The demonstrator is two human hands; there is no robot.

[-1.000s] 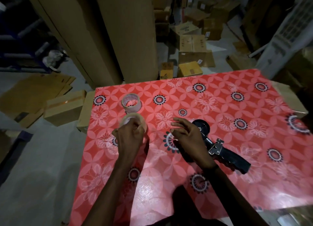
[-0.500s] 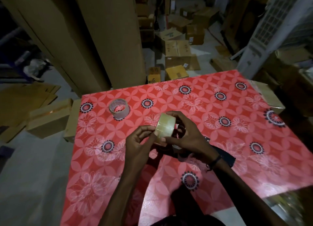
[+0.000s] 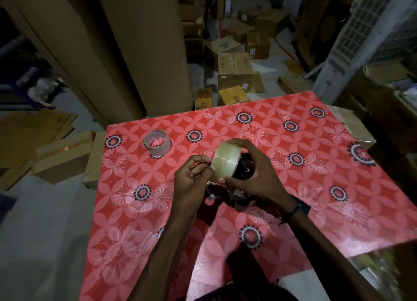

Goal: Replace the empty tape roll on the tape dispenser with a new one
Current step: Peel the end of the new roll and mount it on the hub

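Head view, stock check.

**A:** Item one?

**B:** New tape roll (image 3: 225,161), count one. It is up off the table (image 3: 304,187), above the middle, between both my hands. My right hand (image 3: 255,176) wraps it from the far side, fingers over the top rim and thumb under. My left hand (image 3: 191,183) is pinched narrow against its near face, thumb and fingertips at the wound band.

**A:** Handling?

**B:** I judge it light, with a stiff core. The wound face is glossy and likely slick, and the loose end will be sticky. Best held by the rims or through the core hole, not squeezed across the band.

**A:** Item two?

**B:** Tape dispenser (image 3: 242,176), count one, dark, mostly hidden under my right hand and the roll. I cannot tell whether the roll is touching its hub.

**A:** Item three?

**B:** Empty tape roll (image 3: 157,142), count one, standing on its rim near the table's far left corner, well apart from my hands. A thin ring, probably easy to crush.

**A:** Hands?

**B:** Two, both on the new roll.
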